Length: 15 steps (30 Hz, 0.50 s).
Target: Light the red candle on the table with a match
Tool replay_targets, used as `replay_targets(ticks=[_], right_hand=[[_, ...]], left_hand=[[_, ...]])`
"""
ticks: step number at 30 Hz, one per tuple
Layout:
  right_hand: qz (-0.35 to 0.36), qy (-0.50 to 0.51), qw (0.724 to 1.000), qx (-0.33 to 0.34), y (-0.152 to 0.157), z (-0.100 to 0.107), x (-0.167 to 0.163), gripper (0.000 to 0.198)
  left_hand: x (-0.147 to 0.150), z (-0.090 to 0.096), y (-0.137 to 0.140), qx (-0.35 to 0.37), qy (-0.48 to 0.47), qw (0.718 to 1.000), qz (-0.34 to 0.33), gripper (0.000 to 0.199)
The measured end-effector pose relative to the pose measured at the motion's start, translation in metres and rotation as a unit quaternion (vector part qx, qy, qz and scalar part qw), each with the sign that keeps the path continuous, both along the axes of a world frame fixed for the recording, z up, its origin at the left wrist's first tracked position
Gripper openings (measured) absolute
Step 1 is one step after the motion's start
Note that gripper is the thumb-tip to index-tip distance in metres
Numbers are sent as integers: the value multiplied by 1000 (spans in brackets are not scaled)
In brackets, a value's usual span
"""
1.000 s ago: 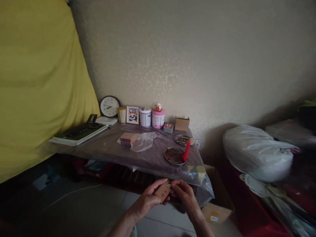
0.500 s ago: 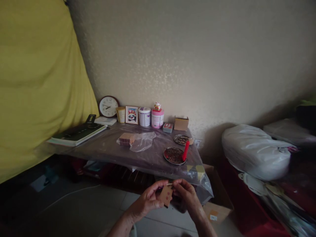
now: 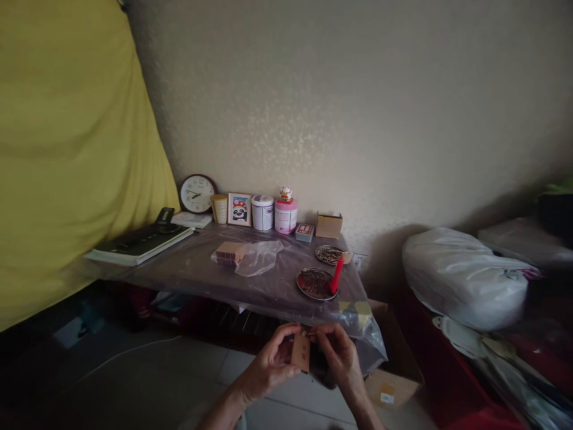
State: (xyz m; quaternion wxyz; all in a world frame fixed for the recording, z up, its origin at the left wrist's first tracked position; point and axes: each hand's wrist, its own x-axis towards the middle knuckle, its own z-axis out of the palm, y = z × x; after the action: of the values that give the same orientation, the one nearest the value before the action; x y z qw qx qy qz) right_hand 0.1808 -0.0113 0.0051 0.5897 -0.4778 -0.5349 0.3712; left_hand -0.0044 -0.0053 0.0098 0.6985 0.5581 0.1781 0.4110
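Observation:
In front of the table edge, my left hand (image 3: 271, 361) is closed around a small tan matchbox (image 3: 300, 352) with red marks on its face, held tilted between thumb and fingers. My right hand (image 3: 339, 352) pinches at the box's upper end, fingertips almost meeting those of the left. A thin pale matchstick (image 3: 310, 334) shows there in part; the fingers cover the remainder. Beyond the hands, a round metal dish (image 3: 308, 295) holds dark bits, and a red candle (image 3: 337, 275) stands at its right side. Behind it, another metal dish (image 3: 319, 248) bears several thin sticks.
A stack of small boxes (image 3: 228, 252) lies in clear plastic on the covered table (image 3: 179, 269). Along the wall stand a clock (image 3: 197, 193), a framed panda picture (image 3: 239, 209) and two tubs (image 3: 262, 214). A cardboard carton (image 3: 394, 382) sits on the floor at right.
The matchbox has turned slightly more upright and shifted a little left. My right hand's fingers have moved slightly at its top end. The table things stay as they were.

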Motion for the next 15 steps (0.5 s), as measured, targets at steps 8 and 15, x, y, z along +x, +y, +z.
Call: replay_targets(ticks=[8, 15], right_hand=[[-14, -27, 1000, 3, -2, 1, -1, 25], [-14, -21, 1000, -8, -1, 0, -1, 26]], left_hand=[[0, -6, 1, 10, 3, 1000, 4, 57], [0, -2, 1, -1, -4, 1000, -7, 57]])
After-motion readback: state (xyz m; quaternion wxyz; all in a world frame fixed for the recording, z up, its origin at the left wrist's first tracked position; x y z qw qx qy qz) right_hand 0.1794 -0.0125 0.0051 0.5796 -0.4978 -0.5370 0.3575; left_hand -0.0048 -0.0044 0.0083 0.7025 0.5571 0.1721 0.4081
